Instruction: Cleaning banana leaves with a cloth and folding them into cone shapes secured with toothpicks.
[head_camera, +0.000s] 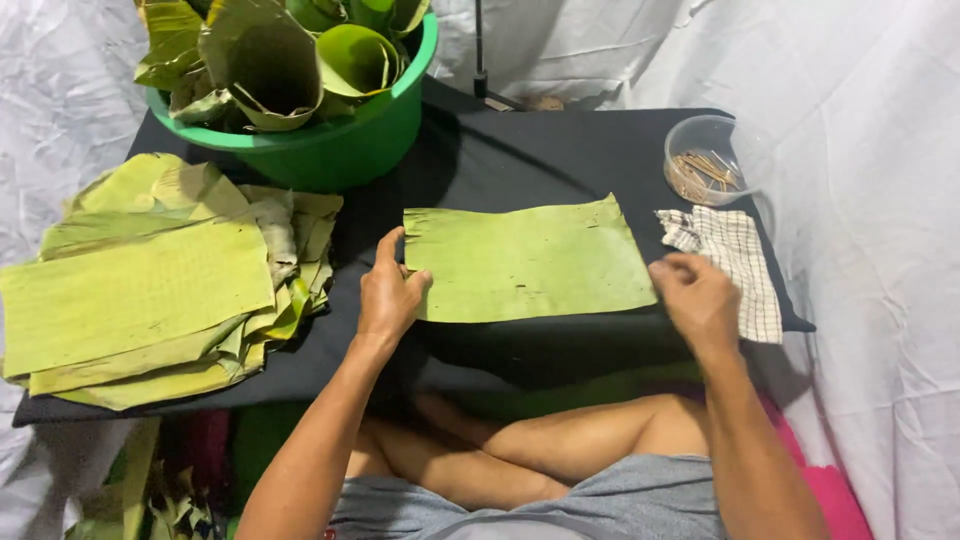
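As seen from the head camera, a flat banana leaf sheet (525, 262) lies between both hands on the black cloth (520, 160); the left hand (388, 293) rests loosely open on its near-left edge; the right hand (697, 297) pinches its right corner; it looks light, thin, easy to tear, so the edges seem best to hold; a leaf stack (150, 290) lies left of the left hand.

Green tub (330, 150) cut off above.
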